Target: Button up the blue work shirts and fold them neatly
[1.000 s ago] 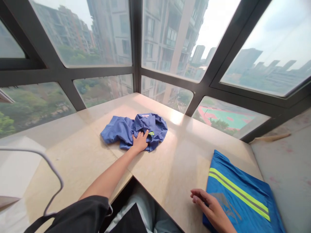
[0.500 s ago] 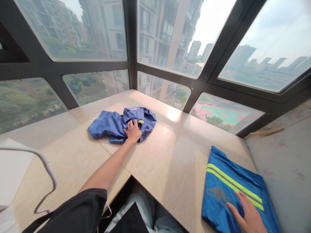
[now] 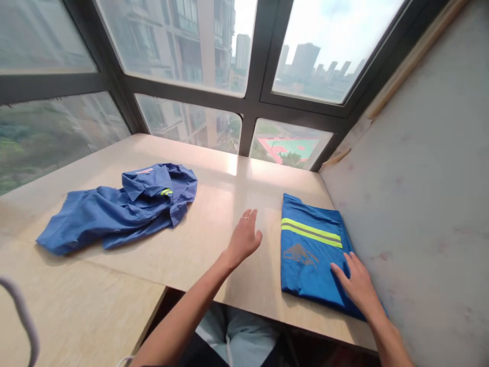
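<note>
My left hand [image 3: 245, 238] is above the tabletop between two pieces of clothing, holding nothing, its fingers stretched forward and a ring on one finger. My right hand [image 3: 354, 280] rests on the right side of a folded bright-blue garment [image 3: 311, 255], thumb and fingers apart. This garment lies flat, with a yellow-green and grey reflective band across it and a grey printed mark below. To the left lies a crumpled darker-blue work shirt [image 3: 118, 214], its collar and a pink-white label facing up, with a small yellow-green striped patch near the chest.
A pale tabletop [image 3: 214, 204] carries both garments and has a cut-out at its front edge. Dark-framed windows [image 3: 255, 76] rise behind it. A patterned wall [image 3: 412, 204] borders the right side. A grey cable [image 3: 23, 316] curves at the lower left.
My left hand has let go of the work shirt and moved right, towards the folded garment. My right hand stays on that garment. The view has turned to the right.
</note>
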`<move>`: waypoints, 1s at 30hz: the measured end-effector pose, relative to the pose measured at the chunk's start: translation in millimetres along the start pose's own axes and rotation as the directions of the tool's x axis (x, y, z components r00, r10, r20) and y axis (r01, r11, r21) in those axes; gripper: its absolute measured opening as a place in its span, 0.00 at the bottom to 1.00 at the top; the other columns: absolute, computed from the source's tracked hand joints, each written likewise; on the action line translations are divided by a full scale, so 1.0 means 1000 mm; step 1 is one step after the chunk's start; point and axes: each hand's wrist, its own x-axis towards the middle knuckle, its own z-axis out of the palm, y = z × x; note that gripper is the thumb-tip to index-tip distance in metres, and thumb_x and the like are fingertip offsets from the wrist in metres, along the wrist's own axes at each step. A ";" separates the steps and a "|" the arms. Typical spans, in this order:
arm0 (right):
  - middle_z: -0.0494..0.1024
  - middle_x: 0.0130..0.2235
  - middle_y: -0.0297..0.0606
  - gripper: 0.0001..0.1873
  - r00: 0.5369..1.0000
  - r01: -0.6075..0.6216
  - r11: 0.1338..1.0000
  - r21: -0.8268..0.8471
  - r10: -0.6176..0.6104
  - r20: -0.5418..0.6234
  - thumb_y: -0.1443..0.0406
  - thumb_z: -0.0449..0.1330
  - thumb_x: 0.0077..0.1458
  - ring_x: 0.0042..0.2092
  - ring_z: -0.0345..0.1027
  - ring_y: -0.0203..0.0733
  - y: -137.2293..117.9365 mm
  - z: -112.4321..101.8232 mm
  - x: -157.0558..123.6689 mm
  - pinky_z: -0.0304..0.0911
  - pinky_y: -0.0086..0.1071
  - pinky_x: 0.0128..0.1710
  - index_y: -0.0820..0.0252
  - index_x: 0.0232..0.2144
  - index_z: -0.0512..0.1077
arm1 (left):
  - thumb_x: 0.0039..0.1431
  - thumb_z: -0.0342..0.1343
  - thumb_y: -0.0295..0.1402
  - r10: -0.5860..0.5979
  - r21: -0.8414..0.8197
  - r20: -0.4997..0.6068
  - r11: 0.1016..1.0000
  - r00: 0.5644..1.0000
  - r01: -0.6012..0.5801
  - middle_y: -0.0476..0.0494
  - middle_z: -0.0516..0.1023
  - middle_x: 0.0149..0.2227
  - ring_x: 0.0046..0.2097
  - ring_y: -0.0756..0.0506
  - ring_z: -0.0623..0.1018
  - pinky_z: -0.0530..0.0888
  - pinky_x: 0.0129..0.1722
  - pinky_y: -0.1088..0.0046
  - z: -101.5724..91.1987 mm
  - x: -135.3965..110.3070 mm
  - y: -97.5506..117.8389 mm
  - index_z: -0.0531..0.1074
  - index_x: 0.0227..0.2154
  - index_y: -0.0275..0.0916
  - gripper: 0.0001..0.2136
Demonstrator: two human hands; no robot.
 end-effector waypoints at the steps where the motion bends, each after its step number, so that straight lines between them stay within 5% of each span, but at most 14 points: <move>1: 0.62 0.63 0.59 0.45 1.000 -0.025 1.000 0.015 0.025 -0.001 0.40 0.46 0.53 0.65 0.54 0.58 0.002 -0.003 -0.002 0.49 0.50 0.66 0.71 0.57 0.65 | 0.58 0.50 0.30 0.032 -0.032 0.049 0.999 0.998 -0.031 0.26 0.62 0.63 0.66 0.36 0.61 0.63 0.63 0.53 0.014 -0.006 0.011 0.55 0.63 0.30 0.29; 7: 0.65 0.63 0.54 0.40 0.991 -0.122 0.978 0.170 0.110 0.079 0.45 0.52 0.54 0.64 0.58 0.55 0.000 -0.022 -0.014 0.52 0.48 0.65 0.67 0.60 0.64 | 0.58 0.55 0.41 0.236 -0.120 0.319 0.971 0.918 -0.208 0.23 0.57 0.66 0.68 0.32 0.58 0.60 0.64 0.47 0.072 -0.038 0.073 0.55 0.65 0.31 0.34; 11: 0.72 0.57 0.51 0.37 0.976 -0.216 0.930 0.298 0.207 0.064 0.49 0.56 0.53 0.54 0.69 0.53 -0.002 -0.032 -0.010 0.64 0.47 0.55 0.64 0.60 0.64 | 0.59 0.54 0.45 0.296 -0.010 0.420 0.947 0.858 -0.322 0.28 0.58 0.67 0.69 0.30 0.53 0.44 0.63 0.32 0.092 -0.052 0.093 0.61 0.62 0.39 0.30; 17: 0.78 0.46 0.45 0.35 0.965 -0.262 0.883 0.389 0.227 0.135 0.54 0.59 0.51 0.34 0.71 0.40 -0.014 -0.048 0.004 0.67 0.37 0.41 0.66 0.58 0.65 | 0.64 0.49 0.45 0.236 0.155 0.358 0.939 0.904 -0.307 0.29 0.59 0.66 0.69 0.33 0.54 0.40 0.64 0.35 0.108 -0.054 0.099 0.65 0.59 0.40 0.24; 21: 0.79 0.36 0.39 0.31 0.943 -0.304 0.902 0.307 0.239 0.230 0.56 0.59 0.52 0.33 0.71 0.41 -0.024 -0.055 0.012 0.64 0.34 0.37 0.64 0.56 0.67 | 0.64 0.49 0.44 0.214 0.187 0.348 0.938 0.913 -0.291 0.30 0.60 0.66 0.68 0.33 0.56 0.41 0.64 0.36 0.111 -0.049 0.102 0.65 0.59 0.41 0.23; 25: 0.73 0.23 0.36 0.06 0.923 -0.333 0.934 0.126 0.296 0.247 0.64 0.58 0.50 0.30 0.68 0.43 -0.029 -0.059 0.020 0.56 0.31 0.29 0.59 0.28 0.74 | 0.64 0.50 0.43 0.203 0.169 0.330 0.948 0.922 -0.269 0.31 0.61 0.65 0.68 0.34 0.57 0.42 0.65 0.37 0.110 -0.047 0.103 0.66 0.58 0.40 0.23; 27: 0.65 0.18 0.32 0.09 0.932 -0.318 0.926 0.204 0.266 0.247 0.66 0.56 0.48 0.24 0.61 0.37 -0.034 -0.064 0.024 0.50 0.30 0.24 0.56 0.18 0.64 | 0.64 0.49 0.41 0.180 0.123 0.283 0.967 0.942 -0.221 0.31 0.63 0.65 0.67 0.35 0.60 0.43 0.66 0.39 0.109 -0.047 0.103 0.67 0.57 0.39 0.21; 30: 0.56 0.16 0.25 0.12 0.931 -0.334 0.789 0.515 0.193 0.308 0.64 0.55 0.47 0.18 0.50 0.31 -0.058 -0.076 0.028 0.44 0.27 0.19 0.54 0.18 0.55 | 0.64 0.49 0.39 0.120 -0.096 0.178 0.990 0.977 -0.104 0.35 0.68 0.61 0.64 0.38 0.64 0.44 0.67 0.45 0.110 -0.046 0.106 0.69 0.54 0.40 0.18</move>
